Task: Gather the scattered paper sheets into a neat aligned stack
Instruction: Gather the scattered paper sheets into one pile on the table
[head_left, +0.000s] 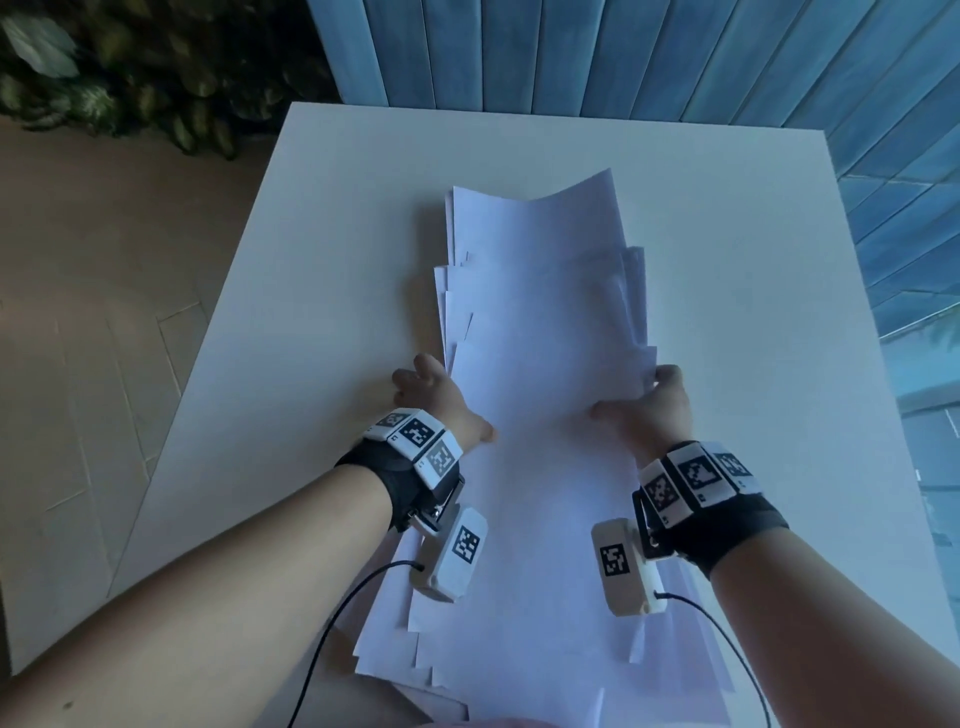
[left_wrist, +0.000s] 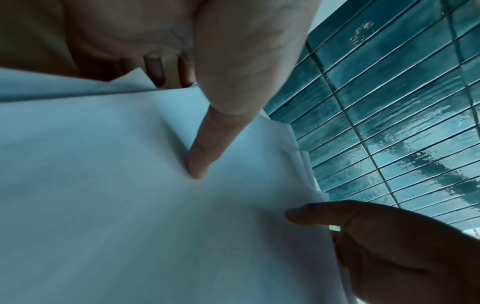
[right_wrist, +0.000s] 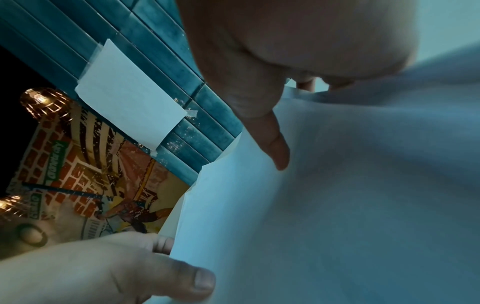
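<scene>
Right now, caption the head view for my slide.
Both hands, left and right, grip the uneven paper stack by its sides over the table.

A white desk stands against a wall of glossy blue-teal tiles laid in long narrow strips, which runs on along the right side and catches pale reflections. To the left of the desk lies a tan floor of large slabs with thin joints, and dark green foliage with speckled leaves fills the far left corner. The right wrist view shows a blank sheet taped to the tiles, a colourful poster with a brick pattern beside it, and two glowing caged lamps against darkness.
</scene>
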